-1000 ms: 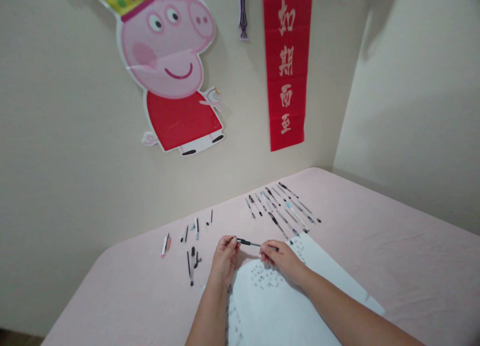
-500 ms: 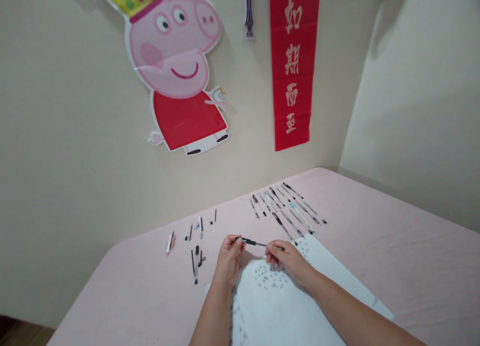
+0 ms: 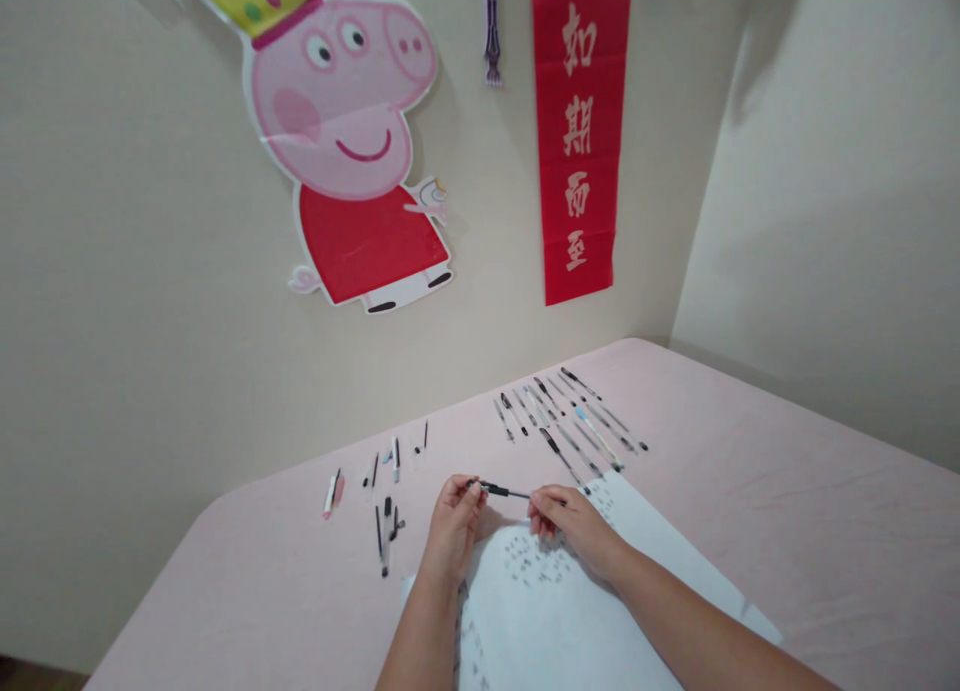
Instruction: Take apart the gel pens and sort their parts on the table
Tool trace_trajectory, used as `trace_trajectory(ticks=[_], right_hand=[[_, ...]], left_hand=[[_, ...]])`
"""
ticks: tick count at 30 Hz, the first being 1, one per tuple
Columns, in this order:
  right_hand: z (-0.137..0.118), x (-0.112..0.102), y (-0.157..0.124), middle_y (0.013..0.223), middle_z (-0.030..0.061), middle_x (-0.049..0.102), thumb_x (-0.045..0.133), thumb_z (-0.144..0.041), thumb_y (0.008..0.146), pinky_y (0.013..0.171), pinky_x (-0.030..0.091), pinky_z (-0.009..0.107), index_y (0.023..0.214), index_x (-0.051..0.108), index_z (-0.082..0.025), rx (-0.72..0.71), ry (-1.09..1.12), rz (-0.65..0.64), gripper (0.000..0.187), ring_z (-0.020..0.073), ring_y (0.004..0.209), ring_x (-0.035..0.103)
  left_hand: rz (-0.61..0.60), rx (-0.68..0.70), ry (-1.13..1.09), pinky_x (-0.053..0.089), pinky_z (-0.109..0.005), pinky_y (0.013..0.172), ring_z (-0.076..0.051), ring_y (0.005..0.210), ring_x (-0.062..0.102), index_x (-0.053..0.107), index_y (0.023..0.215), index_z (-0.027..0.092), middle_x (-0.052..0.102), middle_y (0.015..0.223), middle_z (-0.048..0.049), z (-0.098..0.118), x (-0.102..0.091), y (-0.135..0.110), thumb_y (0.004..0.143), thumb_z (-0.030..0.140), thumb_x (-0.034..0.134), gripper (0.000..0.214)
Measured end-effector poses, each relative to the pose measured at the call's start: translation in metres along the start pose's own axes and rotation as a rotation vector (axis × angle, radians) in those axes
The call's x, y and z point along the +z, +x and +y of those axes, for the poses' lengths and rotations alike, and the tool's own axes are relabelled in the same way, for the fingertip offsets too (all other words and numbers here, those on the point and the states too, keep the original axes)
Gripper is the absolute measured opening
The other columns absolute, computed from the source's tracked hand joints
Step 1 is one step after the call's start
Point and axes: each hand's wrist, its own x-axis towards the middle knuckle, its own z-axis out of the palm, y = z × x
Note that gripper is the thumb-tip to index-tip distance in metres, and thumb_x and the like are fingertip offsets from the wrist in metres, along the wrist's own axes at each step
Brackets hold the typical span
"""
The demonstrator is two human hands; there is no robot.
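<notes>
Both my hands hold one thin black pen (image 3: 504,491) level above the table. My left hand (image 3: 454,519) pinches its left end and my right hand (image 3: 566,520) pinches its right end. Under my hands lies a white sheet of paper (image 3: 600,611) marked with small scribbles. A row of several pens (image 3: 570,423) lies side by side just beyond my right hand. A scatter of pen parts and caps (image 3: 386,491) lies to the left of my left hand.
The table wears a pink cloth (image 3: 787,511) and stands in a room corner. On the wall hang a pink cartoon pig cutout (image 3: 352,141) and a red banner (image 3: 577,131) with characters.
My hands keep the same hold on the pen. Only the camera has shifted slightly, so everything drifts a little in the picture.
</notes>
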Motion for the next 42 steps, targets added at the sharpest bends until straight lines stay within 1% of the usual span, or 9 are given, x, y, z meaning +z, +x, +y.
trace_trajectory(ticks=[5, 9, 17, 20, 26, 31, 35, 38, 42], right_hand=[[0.0029, -0.0019, 0.0009, 0.055, 0.0022, 0.062, 0.061, -0.061, 0.074, 0.049, 0.036, 0.023, 0.066, 0.063, -0.014, -0.017, -0.011, -0.015, 0.047, 0.0094, 0.048, 0.05], [0.0035, -0.002, 0.0013, 0.054, 0.0019, 0.062, 0.06, -0.063, 0.073, 0.048, 0.035, 0.023, 0.066, 0.062, -0.015, -0.004, -0.019, -0.014, 0.049, 0.0097, 0.047, 0.049], [0.0015, 0.0016, -0.0019, 0.055, 0.0019, 0.061, 0.059, -0.06, 0.075, 0.049, 0.034, 0.023, 0.067, 0.061, -0.014, -0.037, -0.071, -0.003, 0.047, 0.0097, 0.049, 0.048], [0.0012, 0.0024, -0.0027, 0.056, 0.0017, 0.06, 0.057, -0.059, 0.076, 0.048, 0.033, 0.022, 0.066, 0.06, -0.015, -0.04, -0.116, 0.001, 0.045, 0.0098, 0.049, 0.048], [0.0012, 0.0012, -0.0019, 0.058, 0.0021, 0.059, 0.055, -0.055, 0.078, 0.051, 0.039, 0.024, 0.064, 0.058, -0.016, -0.098, -0.253, 0.0, 0.042, 0.0118, 0.052, 0.051], [0.0009, -0.0003, -0.0021, 0.059, 0.0025, 0.06, 0.055, -0.058, 0.077, 0.052, 0.04, 0.024, 0.066, 0.059, -0.016, -0.095, -0.221, -0.01, 0.044, 0.012, 0.053, 0.052], [0.002, -0.0014, -0.0019, 0.058, 0.0025, 0.06, 0.055, -0.062, 0.077, 0.051, 0.039, 0.024, 0.068, 0.061, -0.015, -0.079, -0.18, -0.016, 0.047, 0.0116, 0.051, 0.051], [0.0037, -0.0004, -0.0011, 0.058, 0.0028, 0.059, 0.054, -0.063, 0.077, 0.052, 0.039, 0.025, 0.067, 0.06, -0.015, -0.077, -0.184, -0.026, 0.049, 0.0119, 0.052, 0.05], [0.0042, 0.0047, -0.0018, 0.061, 0.0021, 0.058, 0.049, -0.063, 0.081, 0.053, 0.038, 0.025, 0.071, 0.059, -0.015, -0.114, -0.242, -0.044, 0.049, 0.0124, 0.054, 0.05]], left_hand=[[-0.022, -0.007, 0.002, 0.043, -0.019, 0.066, -0.007, 0.064, 0.054, 0.064, 0.074, 0.016, 0.061, 0.07, 0.003, 0.0038, 0.0033, -0.0036, 0.054, 0.03, 0.086, 0.032], [-0.017, -0.015, 0.004, 0.044, -0.02, 0.068, -0.008, 0.066, 0.055, 0.065, 0.073, 0.017, 0.061, 0.07, 0.0029, 0.0055, 0.0047, -0.0047, 0.052, 0.03, 0.087, 0.033], [-0.017, -0.009, 0.046, 0.04, -0.018, 0.061, -0.007, 0.06, 0.052, 0.063, 0.072, 0.016, 0.059, 0.066, 0.0038, 0.0007, 0.0009, -0.0014, 0.056, 0.033, 0.084, 0.032], [-0.003, -0.011, 0.059, 0.039, -0.018, 0.059, -0.006, 0.059, 0.05, 0.061, 0.071, 0.016, 0.058, 0.065, 0.0044, -0.0015, -0.0014, 0.0005, 0.058, 0.033, 0.083, 0.031], [-0.001, -0.034, 0.059, 0.039, -0.018, 0.06, -0.006, 0.059, 0.051, 0.061, 0.071, 0.015, 0.058, 0.062, 0.0045, -0.003, -0.0022, 0.0018, 0.055, 0.034, 0.084, 0.034], [0.013, -0.036, 0.05, 0.04, -0.019, 0.061, -0.007, 0.06, 0.052, 0.062, 0.072, 0.015, 0.06, 0.064, 0.0034, -0.0009, 0.0, 0.0003, 0.053, 0.035, 0.085, 0.036], [-0.005, -0.028, 0.054, 0.04, -0.019, 0.061, -0.007, 0.06, 0.053, 0.063, 0.072, 0.015, 0.06, 0.064, 0.0029, -0.0005, 0.0006, -0.0002, 0.052, 0.035, 0.085, 0.036], [-0.009, -0.021, 0.057, 0.04, -0.018, 0.06, -0.007, 0.06, 0.052, 0.062, 0.072, 0.015, 0.06, 0.063, 0.0029, -0.0012, 0.0013, -0.0002, 0.054, 0.035, 0.085, 0.035], [0.035, -0.031, 0.03, 0.04, -0.017, 0.058, -0.006, 0.057, 0.052, 0.06, 0.07, 0.015, 0.058, 0.06, 0.0046, -0.002, 0.001, 0.0015, 0.054, 0.035, 0.085, 0.036]])
